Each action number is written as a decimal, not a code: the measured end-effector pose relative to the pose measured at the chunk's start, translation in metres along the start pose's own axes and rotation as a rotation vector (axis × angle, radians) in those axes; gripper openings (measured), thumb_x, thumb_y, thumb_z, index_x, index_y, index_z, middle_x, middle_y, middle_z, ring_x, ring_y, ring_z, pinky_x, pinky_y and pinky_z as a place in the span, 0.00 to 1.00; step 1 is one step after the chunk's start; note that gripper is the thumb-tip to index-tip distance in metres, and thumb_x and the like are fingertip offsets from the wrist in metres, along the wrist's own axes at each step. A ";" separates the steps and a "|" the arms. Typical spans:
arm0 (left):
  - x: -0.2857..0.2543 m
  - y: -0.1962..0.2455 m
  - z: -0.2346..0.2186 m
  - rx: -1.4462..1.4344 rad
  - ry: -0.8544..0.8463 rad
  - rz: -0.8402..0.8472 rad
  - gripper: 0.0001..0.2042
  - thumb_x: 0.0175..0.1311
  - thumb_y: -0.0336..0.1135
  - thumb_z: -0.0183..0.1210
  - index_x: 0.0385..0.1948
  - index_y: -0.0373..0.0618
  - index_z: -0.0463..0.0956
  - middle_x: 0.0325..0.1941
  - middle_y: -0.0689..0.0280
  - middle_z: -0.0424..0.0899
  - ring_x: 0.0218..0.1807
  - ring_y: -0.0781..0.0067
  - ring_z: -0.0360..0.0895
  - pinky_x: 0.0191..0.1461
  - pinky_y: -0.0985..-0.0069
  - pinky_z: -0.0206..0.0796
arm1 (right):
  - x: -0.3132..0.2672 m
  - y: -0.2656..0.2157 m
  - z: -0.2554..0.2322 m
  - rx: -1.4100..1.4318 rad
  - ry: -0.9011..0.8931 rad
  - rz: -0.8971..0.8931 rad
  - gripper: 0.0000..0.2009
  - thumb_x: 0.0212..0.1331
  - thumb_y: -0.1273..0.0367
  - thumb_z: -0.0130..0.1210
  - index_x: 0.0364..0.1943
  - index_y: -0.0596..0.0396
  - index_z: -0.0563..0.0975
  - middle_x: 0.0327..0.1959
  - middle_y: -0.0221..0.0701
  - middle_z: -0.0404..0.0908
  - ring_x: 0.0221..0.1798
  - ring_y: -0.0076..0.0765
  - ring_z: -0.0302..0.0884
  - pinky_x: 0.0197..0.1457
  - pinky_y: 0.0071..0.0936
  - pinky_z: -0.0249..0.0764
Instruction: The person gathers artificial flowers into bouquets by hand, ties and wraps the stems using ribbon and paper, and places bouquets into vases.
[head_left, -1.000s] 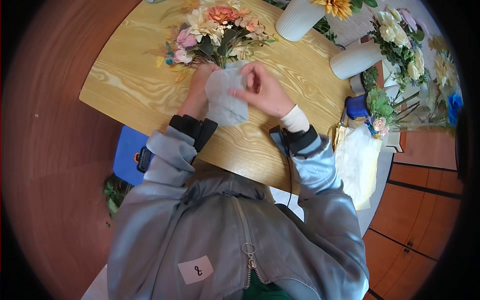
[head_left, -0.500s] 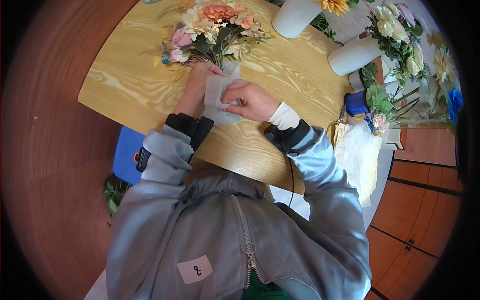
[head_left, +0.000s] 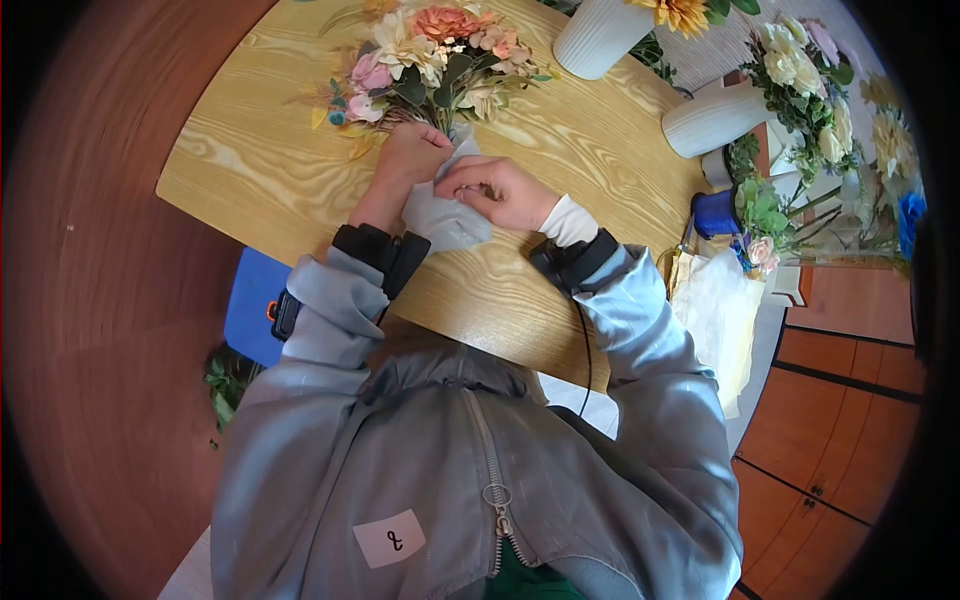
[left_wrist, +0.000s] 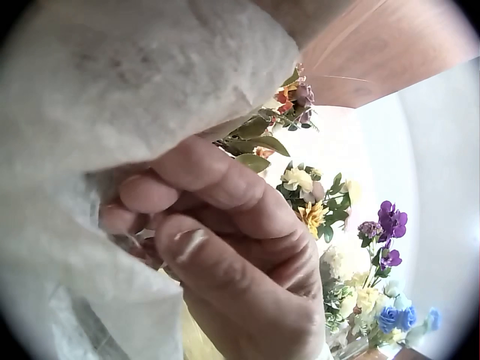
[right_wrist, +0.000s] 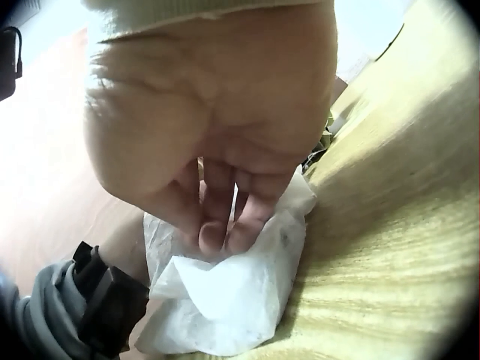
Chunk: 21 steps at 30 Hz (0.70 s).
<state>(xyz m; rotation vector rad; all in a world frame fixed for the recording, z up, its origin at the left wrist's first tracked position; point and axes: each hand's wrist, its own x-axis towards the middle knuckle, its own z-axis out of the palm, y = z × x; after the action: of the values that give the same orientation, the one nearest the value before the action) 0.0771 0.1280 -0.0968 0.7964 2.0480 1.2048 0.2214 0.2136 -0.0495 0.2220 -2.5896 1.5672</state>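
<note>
since a second ago, the right hand has come down and in toward the left hand, and the flap of pale wrapping paper that stood in front of part of the left hand is now folded lower, so the left hand shows more fully. that seems to bring the paper closer about the stems, with the wrapping judged partway, its lower part loose and creased.

widest of all is the wooden table, beneath the work. at its far side are a white ribbed vase and a second, tilted vase. the bouquet points its blooms away from the person, stem end toward the body; whether the blooms touch the wood i cannot tell. near the right edge are spare sheets and, smaller, a blue spool.

the left hand is curled round the neck of the bouquet, just below the blooms. beside it the right hand pinches the paper, thumb against fingers. smallest, its fingertips meet at a fold; the exact edge held is hidden.
</note>
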 end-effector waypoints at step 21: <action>-0.008 0.007 0.001 -0.052 0.048 -0.035 0.07 0.39 0.31 0.60 0.20 0.39 0.75 0.17 0.65 0.76 0.19 0.79 0.72 0.23 0.83 0.64 | -0.001 -0.001 0.002 -0.376 -0.080 -0.083 0.08 0.40 0.73 0.56 0.29 0.52 0.77 0.32 0.31 0.74 0.42 0.39 0.66 0.47 0.30 0.64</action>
<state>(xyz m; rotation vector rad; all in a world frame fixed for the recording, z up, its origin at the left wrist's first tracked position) 0.0841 0.1255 -0.0892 0.7106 2.0518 1.2640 0.2227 0.2114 -0.0493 0.3554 -2.8297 1.0374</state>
